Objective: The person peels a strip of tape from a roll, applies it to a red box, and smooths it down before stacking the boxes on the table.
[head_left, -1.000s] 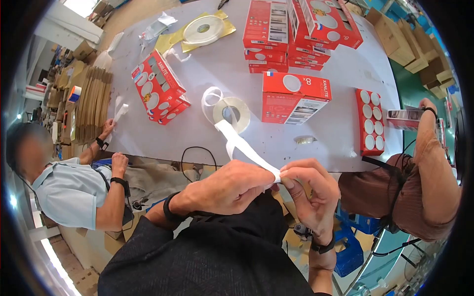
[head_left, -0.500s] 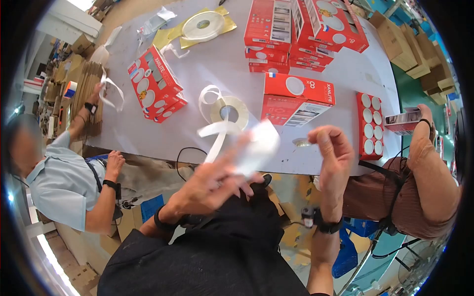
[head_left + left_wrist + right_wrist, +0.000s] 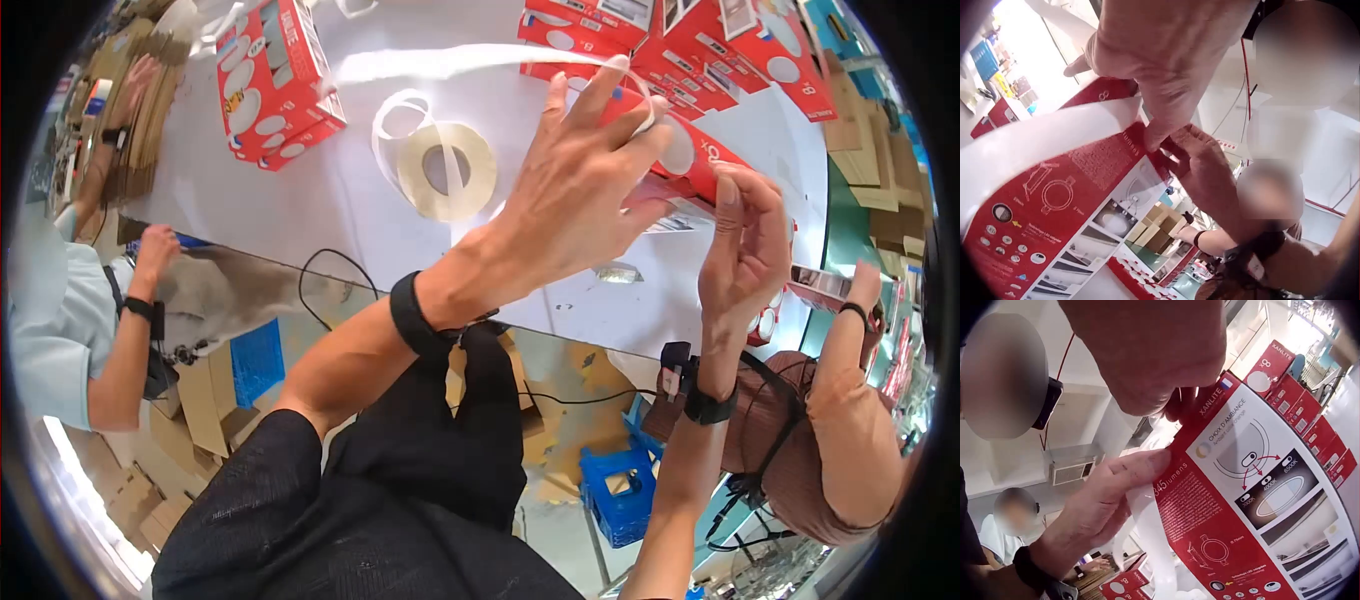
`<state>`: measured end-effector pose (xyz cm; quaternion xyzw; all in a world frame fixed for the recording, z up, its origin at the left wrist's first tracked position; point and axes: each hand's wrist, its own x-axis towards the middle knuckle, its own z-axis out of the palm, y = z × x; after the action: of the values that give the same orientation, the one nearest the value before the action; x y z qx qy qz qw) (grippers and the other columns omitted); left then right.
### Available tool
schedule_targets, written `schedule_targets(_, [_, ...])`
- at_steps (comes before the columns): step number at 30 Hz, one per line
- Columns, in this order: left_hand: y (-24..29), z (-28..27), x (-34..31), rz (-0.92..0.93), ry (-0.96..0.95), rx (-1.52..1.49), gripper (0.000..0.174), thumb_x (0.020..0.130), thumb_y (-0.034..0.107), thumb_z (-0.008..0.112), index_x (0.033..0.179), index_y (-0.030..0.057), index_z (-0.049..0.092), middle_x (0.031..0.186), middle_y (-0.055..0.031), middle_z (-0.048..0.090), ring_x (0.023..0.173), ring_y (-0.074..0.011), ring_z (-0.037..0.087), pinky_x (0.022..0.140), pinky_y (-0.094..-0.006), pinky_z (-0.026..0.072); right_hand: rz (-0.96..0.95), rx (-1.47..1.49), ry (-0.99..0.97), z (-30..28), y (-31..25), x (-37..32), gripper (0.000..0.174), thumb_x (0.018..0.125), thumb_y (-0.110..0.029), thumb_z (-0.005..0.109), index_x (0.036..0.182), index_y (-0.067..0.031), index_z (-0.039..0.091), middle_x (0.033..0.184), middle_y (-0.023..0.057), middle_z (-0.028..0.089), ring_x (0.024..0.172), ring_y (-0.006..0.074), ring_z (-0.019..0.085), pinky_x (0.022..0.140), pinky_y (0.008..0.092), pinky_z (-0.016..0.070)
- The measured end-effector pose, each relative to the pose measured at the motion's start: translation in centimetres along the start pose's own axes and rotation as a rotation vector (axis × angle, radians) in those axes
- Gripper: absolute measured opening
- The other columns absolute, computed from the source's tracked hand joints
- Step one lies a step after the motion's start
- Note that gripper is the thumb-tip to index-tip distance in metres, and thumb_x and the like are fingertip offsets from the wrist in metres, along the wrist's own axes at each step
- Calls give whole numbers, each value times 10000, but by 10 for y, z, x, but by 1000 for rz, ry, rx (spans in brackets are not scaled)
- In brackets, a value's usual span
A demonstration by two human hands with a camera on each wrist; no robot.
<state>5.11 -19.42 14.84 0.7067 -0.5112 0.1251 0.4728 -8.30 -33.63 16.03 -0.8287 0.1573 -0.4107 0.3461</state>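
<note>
Red XANLITE carton (image 3: pixel 272 95) left on desk (image 3: pixel 350 215). White tape strip (image 3: pixel 430 62) runs right above roll (image 3: pixel 415 160) to left hand (image 3: pixel 585 175): fingers spread wide, thumb on red 8x box (image 3: pixel 1194 509). Right hand (image 3: pixel 745 240) curled at box's right end; can't tell grip.

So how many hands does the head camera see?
5: the wearer's left hand and right hand by the red box; at the picture's left, an upper hand by cardboard and a lower hand; another hand at far right. More may be hidden.
</note>
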Motion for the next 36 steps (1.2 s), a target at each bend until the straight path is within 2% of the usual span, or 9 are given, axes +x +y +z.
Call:
schedule_targets(4, [-9,30,-6,10,185,-60,519,640,127,950,1119,44,770,1203,-116,758,1141,-326,672,950,-385,557,-210,-101,-36,-2,7,8,89,956,2,734,1043,0,718,1014,124,744,926,195,710,821,323,568])
schedule_targets(7, [-11,36,-9,-2,221,-48,482,616,92,950,1066,34,789,1142,-111,779,1120,-310,684,911,-379,568,-253,-143,-58,-5,13,10,121,919,27,757,1033,6,723,1014,135,752,922,229,726,805,334,579])
schedule_targets(10, [-14,38,-5,-3,217,-57,385,657,144,906,1008,48,780,1071,-44,776,1177,-292,636,945,-412,562,-384,-188,-137,-7,9,16,134,903,44,761,1027,5,728,1017,139,753,905,239,732,782,331,586])
schedule_targets(13, [-14,35,-7,19,196,-59,396,652,126,895,1024,48,784,1100,-51,780,1187,-295,635,936,-414,569,-368,-200,-113,-9,11,19,145,895,44,767,1028,-1,729,1016,139,752,894,241,737,757,327,588])
schedule_targets(16, [-12,28,-10,24,163,-63,523,604,66,941,1102,16,790,1159,-140,776,1108,-324,686,910,-387,570,-388,-228,-106,-7,13,21,158,884,37,781,1027,-8,731,1013,138,750,893,238,738,753,333,589])
schedule_targets(25, [-12,28,-9,26,168,-60,525,599,44,921,1106,15,791,1171,-134,776,1090,-313,692,912,-379,572,-497,-257,-191,-7,12,11,191,843,22,816,1011,-11,731,1002,122,738,890,266,728,738,363,599])
schedule_targets(28, [-14,32,-11,14,183,-48,392,662,118,872,1037,47,782,1124,-53,773,1211,-291,624,925,-421,575,-530,-292,-202,-6,12,9,205,822,10,829,1002,-10,732,1010,117,733,917,282,727,746,373,607])
schedule_targets(31, [-14,32,-12,14,180,-63,402,662,119,872,1045,40,780,1126,-58,773,1215,-295,624,927,-427,574,-534,-330,-207,-7,12,7,219,801,-5,842,991,-11,734,1016,113,732,947,292,725,764,381,617])
schedule_targets(36, [-13,26,-10,14,134,-83,513,608,20,894,1108,11,777,1213,-133,763,1108,-314,678,921,-382,566,-546,-362,-204,-7,12,1,236,792,-15,849,1005,-34,749,1061,108,727,989,291,729,781,391,628])
